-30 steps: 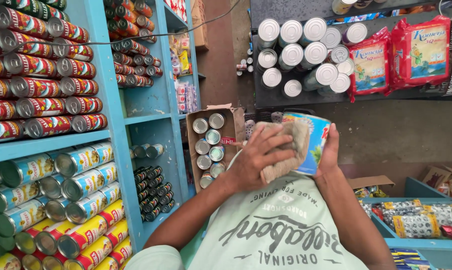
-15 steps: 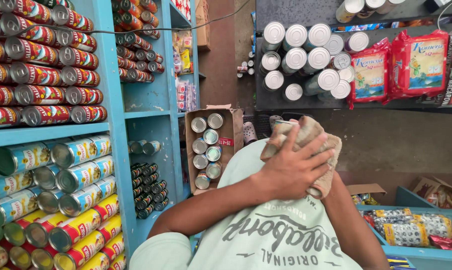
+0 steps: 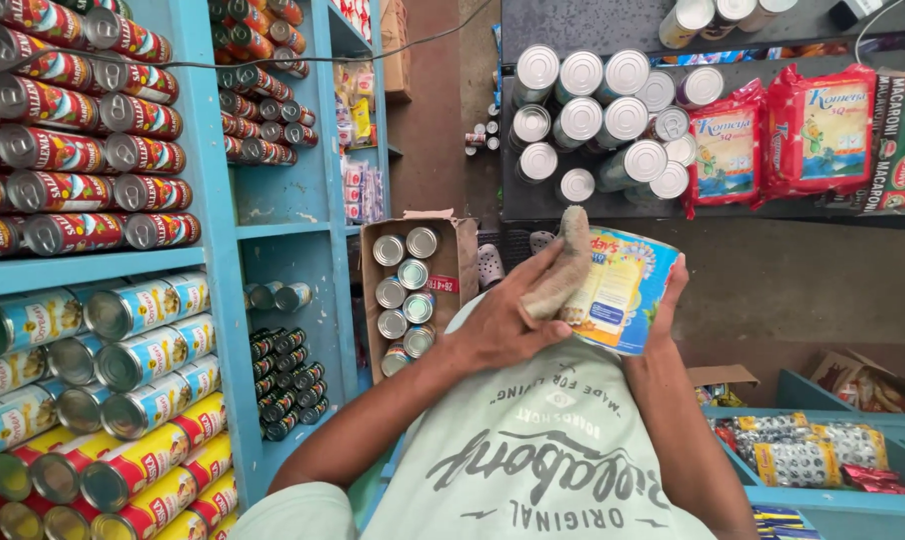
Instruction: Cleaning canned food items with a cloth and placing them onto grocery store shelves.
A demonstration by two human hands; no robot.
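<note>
Two hands in view: left hand [image 3: 508, 325], right hand [image 3: 663, 310]. One large blue-and-yellow can [image 3: 623, 290] held. One tan cloth [image 3: 565, 265]. One open cardboard box [image 3: 463, 262], centre, eight can tops showing inside. Two red noodle packets [image 3: 773, 135] hanging far right. Shelf cans [image 3: 93, 120] on left too many to count.

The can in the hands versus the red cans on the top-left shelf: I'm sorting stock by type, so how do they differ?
The held can has a blue and yellow label; the red cans have red labels. The held can looks wider; the red cans look slimmer. The held can is gripped by the right hand while the left hand presses a cloth on it; the red cans lie stacked on their sides. Both are cylindrical tins.
</note>
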